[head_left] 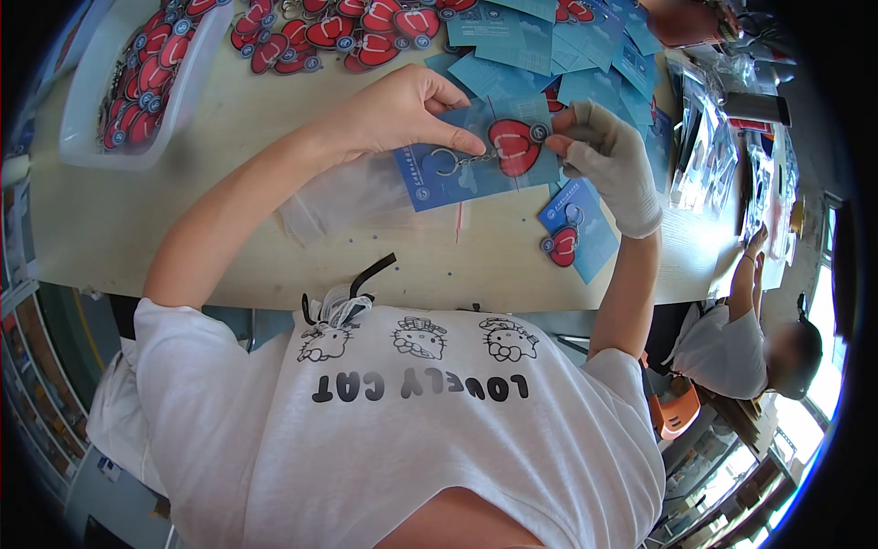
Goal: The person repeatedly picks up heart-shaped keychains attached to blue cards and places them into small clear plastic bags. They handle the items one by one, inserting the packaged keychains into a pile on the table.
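Note:
My left hand [402, 110] is bare, with thumb and fingers closed over the left part of a blue backing card [425, 188]. A red heart-shaped keychain [517, 148] lies on this card, its metal ring and chain stretching toward my left thumb. On the right, my right hand [608, 156], in a white glove with bare fingertips showing, pinches the card's edge beside the keychain's small round tag. Clear plastic bags [343, 197] lie under and left of the card; whether the card is inside one, I cannot tell. Another card with a red keychain [564, 245] rests below my right hand.
At the far left stands a translucent bin [73, 137] of red keychains. More keychains [366, 32] are heaped at the table's back, beside scattered blue cards [585, 41]. Plastic-wrapped packs [704, 146] line the right side. Another person [732, 352] sits at far right.

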`<state>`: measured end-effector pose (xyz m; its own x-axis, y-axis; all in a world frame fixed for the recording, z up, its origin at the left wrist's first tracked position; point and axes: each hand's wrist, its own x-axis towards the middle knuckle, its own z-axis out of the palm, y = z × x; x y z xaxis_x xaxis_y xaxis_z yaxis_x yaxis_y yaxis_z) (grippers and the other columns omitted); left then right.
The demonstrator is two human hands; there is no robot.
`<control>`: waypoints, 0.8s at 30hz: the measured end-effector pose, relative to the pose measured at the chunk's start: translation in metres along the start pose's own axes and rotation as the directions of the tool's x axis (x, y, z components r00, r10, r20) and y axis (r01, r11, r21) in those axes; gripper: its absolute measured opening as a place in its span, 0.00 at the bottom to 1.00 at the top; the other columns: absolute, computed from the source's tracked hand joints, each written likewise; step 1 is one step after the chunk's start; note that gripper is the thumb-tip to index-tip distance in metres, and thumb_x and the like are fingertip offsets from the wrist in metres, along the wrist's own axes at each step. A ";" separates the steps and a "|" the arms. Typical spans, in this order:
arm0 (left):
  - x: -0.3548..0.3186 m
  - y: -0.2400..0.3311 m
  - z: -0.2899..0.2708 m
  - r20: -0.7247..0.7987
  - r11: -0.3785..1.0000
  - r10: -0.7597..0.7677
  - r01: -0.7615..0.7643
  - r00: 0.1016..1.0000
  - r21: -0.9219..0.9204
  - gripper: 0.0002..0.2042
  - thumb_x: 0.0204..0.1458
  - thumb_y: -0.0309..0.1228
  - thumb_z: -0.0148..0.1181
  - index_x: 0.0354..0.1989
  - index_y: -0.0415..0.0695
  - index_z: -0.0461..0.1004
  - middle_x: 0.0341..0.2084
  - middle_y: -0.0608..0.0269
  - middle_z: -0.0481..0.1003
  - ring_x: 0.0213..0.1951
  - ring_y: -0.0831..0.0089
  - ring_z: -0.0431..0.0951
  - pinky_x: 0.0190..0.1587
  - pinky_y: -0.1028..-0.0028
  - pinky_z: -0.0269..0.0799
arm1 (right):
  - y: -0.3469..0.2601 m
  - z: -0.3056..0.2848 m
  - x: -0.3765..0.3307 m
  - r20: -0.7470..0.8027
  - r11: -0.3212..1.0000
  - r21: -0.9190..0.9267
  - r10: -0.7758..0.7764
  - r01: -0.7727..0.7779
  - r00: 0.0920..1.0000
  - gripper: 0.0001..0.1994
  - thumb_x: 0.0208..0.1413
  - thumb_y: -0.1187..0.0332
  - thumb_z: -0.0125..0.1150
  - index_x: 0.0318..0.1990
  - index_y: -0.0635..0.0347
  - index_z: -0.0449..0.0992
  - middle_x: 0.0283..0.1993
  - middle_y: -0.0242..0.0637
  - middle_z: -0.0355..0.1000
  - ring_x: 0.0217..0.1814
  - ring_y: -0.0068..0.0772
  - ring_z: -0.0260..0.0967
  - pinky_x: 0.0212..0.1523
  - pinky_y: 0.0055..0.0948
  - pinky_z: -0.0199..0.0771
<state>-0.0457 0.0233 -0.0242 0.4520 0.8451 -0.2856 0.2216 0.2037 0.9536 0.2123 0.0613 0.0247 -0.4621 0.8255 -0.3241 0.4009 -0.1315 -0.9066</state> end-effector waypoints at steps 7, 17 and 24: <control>0.009 0.016 0.019 0.035 0.995 0.100 -0.100 0.994 -0.012 0.12 0.43 0.31 0.71 0.36 0.41 0.78 0.16 0.74 0.71 0.20 0.89 0.66 0.23 0.82 0.59 | 0.011 0.027 0.000 0.167 0.997 0.069 -0.040 0.028 0.985 0.11 0.49 0.80 0.51 0.41 0.70 0.73 0.35 0.37 0.76 0.29 0.18 0.68 0.35 0.19 0.71; 0.014 0.035 0.028 0.084 0.972 0.123 -0.137 0.989 0.191 0.24 0.41 0.33 0.71 0.49 0.43 0.72 0.13 0.74 0.66 0.17 0.87 0.60 0.20 0.80 0.52 | 0.030 0.013 -0.008 0.268 0.996 0.085 -0.003 -0.020 0.964 0.10 0.50 0.73 0.61 0.40 0.66 0.75 0.36 0.34 0.75 0.35 0.19 0.71 0.37 0.20 0.71; 0.059 0.061 0.056 0.003 0.860 0.416 -0.395 0.909 0.323 0.24 0.43 0.32 0.68 0.51 0.41 0.70 0.14 0.64 0.71 0.17 0.80 0.67 0.22 0.77 0.62 | 0.030 -0.010 -0.039 -0.095 0.991 0.071 -0.109 0.116 0.989 0.16 0.51 0.73 0.60 0.47 0.68 0.72 0.38 0.34 0.75 0.42 0.21 0.72 0.40 0.23 0.71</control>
<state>0.0429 0.0576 0.0114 0.5054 0.8519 0.1372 0.2911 -0.3179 0.9023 0.2504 0.0305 0.0130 -0.4260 0.8832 -0.1961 0.2877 -0.0733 -0.9549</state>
